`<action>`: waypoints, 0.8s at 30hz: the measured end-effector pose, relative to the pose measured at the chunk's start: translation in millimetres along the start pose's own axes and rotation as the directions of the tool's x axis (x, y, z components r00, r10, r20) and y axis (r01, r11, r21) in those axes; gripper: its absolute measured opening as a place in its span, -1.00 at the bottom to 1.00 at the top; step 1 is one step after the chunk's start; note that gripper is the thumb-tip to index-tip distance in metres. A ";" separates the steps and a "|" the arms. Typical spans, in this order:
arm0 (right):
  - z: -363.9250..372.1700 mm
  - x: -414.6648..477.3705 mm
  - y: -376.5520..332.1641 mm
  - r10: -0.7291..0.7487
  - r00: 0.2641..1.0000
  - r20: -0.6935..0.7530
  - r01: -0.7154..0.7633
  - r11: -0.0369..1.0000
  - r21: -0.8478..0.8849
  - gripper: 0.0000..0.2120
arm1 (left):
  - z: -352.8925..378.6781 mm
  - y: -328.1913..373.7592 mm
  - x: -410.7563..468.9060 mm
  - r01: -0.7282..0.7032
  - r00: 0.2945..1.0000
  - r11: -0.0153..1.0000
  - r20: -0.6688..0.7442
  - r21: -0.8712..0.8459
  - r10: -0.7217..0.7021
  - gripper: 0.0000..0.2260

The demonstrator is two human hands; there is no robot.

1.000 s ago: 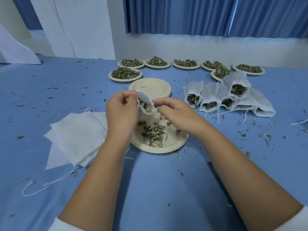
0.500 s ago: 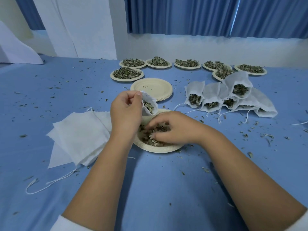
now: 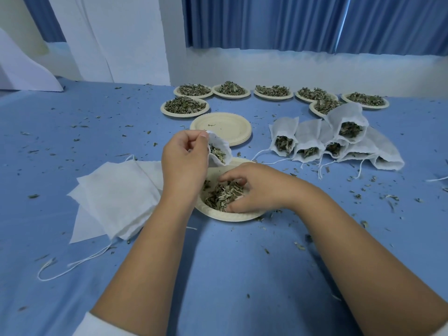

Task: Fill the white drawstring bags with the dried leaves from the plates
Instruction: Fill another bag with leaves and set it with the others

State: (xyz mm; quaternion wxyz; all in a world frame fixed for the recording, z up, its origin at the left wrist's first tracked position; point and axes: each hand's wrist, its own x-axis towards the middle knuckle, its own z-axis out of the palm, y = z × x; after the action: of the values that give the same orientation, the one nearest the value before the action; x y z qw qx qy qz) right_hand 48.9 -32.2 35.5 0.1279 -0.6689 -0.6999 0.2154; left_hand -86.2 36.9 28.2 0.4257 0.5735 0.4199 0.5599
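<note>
Left hand [image 3: 184, 161] pinches open bag [image 3: 219, 151]; right hand [image 3: 254, 190] gathers leaves [image 3: 223, 194] on plate [image 3: 225, 215].

The left hand [image 3: 184, 161] and the right hand [image 3: 257, 187] are bare, and both forearms behind them are bare too. Far back from each hand, near the elbow, a white sleeve begins. The left sleeve [image 3: 97, 326] shows a soft, rounded cuff edge; of the right sleeve [image 3: 442, 332] only a small white corner is visible.

A blue cloth surface [image 3: 230, 275] carries a stack of empty plates [image 3: 225, 127]. Behind the stack sit plates heaped with leaves [image 3: 184, 115]. To its right lie filled bags [image 3: 308, 137], to its left and nearer, flat empty bags [image 3: 116, 200], and just in front, a plate of leaves [image 3: 230, 217]. Crumbs [image 3: 388, 197] lie scattered about.
</note>
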 end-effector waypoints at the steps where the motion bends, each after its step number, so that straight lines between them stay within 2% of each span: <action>1: 3.9 1.6 -3.1 -0.022 1.000 -0.005 0.022 1.000 -0.008 -0.40 | 0.2 0.1 0.1 -0.002 1.000 1.000 0.001 0.000 0.002 -0.87; 6: 15.3 7.0 -13.5 -0.157 0.987 -0.031 0.159 0.981 0.111 -0.61 | 2.0 -1.1 0.1 -0.004 1.000 1.000 0.017 0.001 0.003 -0.86; 11: 22.7 7.1 -16.9 -0.216 0.974 -0.069 0.222 0.970 0.098 -0.75 | 0.6 -0.5 0.6 -0.016 1.000 1.000 0.008 0.018 0.016 -0.84; 21: 33.7 11.5 -18.7 -0.195 0.968 -0.156 0.206 0.977 0.059 -0.75 | -0.4 0.3 0.3 -0.010 1.000 1.000 0.007 0.012 0.010 -0.86; 24: 32.5 10.8 -15.7 -0.184 0.959 -0.216 0.213 0.970 0.121 -0.80 | -0.8 0.3 0.8 -0.019 1.000 1.000 -0.006 0.016 0.020 -0.83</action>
State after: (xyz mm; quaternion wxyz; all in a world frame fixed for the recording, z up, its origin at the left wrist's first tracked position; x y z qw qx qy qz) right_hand 19.1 -25.9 13.3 0.2670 -0.6028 -0.7296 0.1817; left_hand -87.0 37.6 28.7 0.4143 0.5792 0.4201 0.5625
